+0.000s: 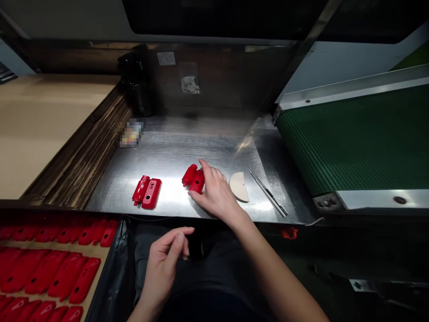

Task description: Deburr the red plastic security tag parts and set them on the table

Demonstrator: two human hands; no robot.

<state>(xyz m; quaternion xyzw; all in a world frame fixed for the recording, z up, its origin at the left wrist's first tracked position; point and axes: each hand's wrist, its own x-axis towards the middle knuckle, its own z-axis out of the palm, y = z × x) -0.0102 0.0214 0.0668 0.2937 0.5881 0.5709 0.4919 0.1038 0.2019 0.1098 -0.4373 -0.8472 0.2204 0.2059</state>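
My right hand [216, 190] reaches over the steel table, its thumb and fingers around a glossy red plastic housing part [197, 181]. That part has a small dark round hole, and my fingers cover its right side. Right beside it on the left is a red cylindrical section [189, 174]; whether the two are joined I cannot tell. My left hand [166, 257] hovers in front of the table edge, above my lap, fingers curled in against the thumb with nothing visible in them. Farther left on the table lies another red housing [152, 193] with a cylindrical side piece [140, 190].
Right of my right hand lie a cream half-round pad [238, 187] and a slim metal knife-like tool [268, 192]. A green conveyor belt [362, 134] runs at right. Stacked cardboard sheets [56, 120] stand left, above rows of red parts [60, 273]. A dark object [136, 85] stands behind.
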